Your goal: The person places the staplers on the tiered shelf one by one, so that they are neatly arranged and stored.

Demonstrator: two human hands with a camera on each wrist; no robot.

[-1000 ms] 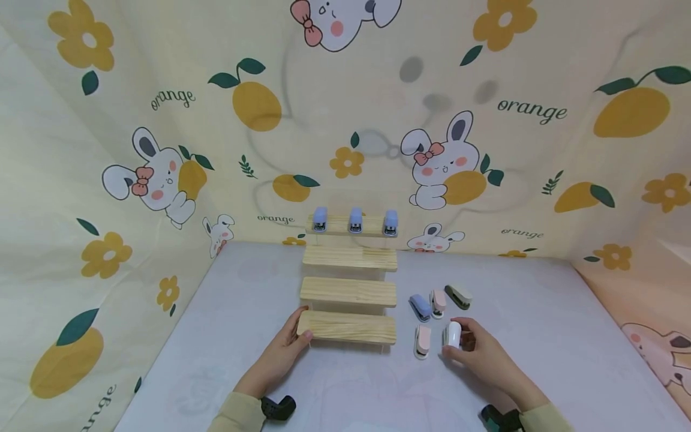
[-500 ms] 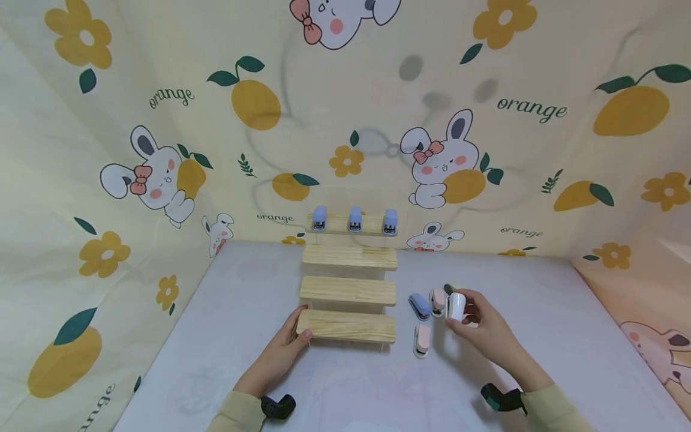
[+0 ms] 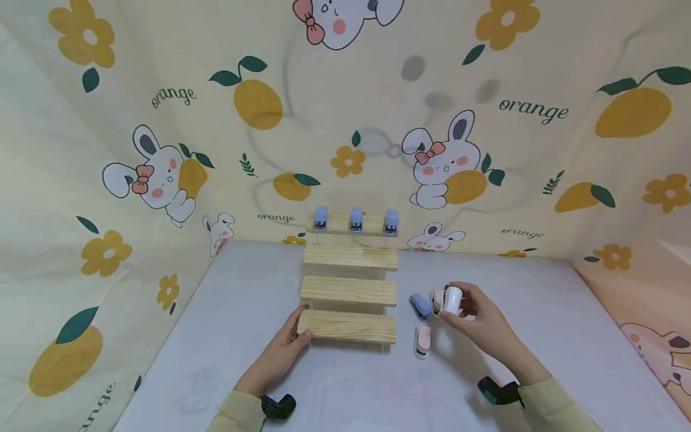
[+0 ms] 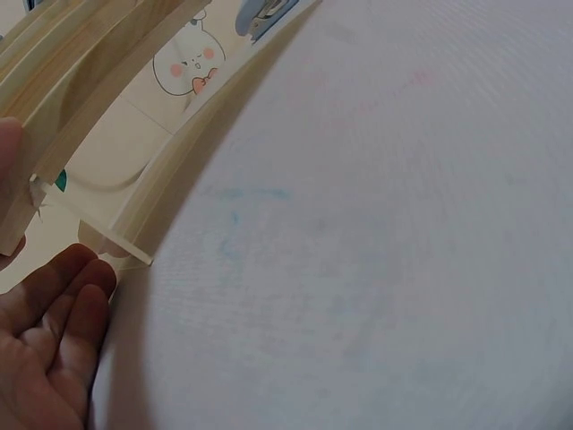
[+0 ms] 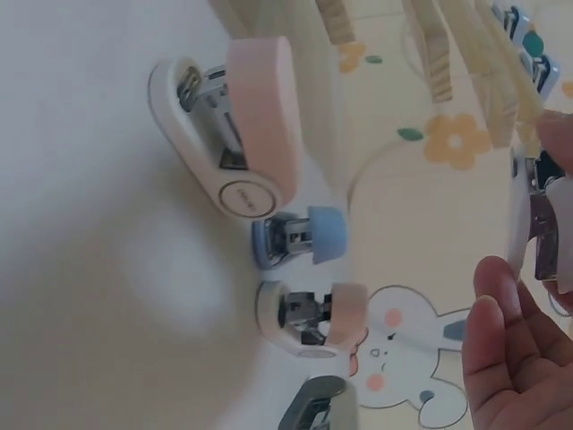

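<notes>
My right hand (image 3: 477, 315) pinches a white mini stapler (image 3: 452, 300) between thumb and fingers, raised over the table to the right of the stepped wooden rack (image 3: 348, 327). In the right wrist view the white stapler (image 5: 564, 206) shows its metal parts at the right edge. With thumb in front and fingers behind, my left hand (image 3: 281, 348) grips the left end of the rack's lowest board. Below the right hand lie a blue stapler (image 3: 419, 306), two pink staplers, one nearer me (image 3: 423, 340), and a grey-green stapler (image 5: 322, 408), mostly hidden by the hand in the head view.
Three blue staplers stand spaced along the rack's top board (image 3: 338, 225). Bare boards step down below it toward me. A printed cloth backdrop (image 3: 302, 204) rises behind the white tabletop (image 3: 237, 288) and along its sides.
The right hand has lifted the white stapler off the table and carried it away from me, lately shifting slightly left. The left hand keeps its grip on the rack.
</notes>
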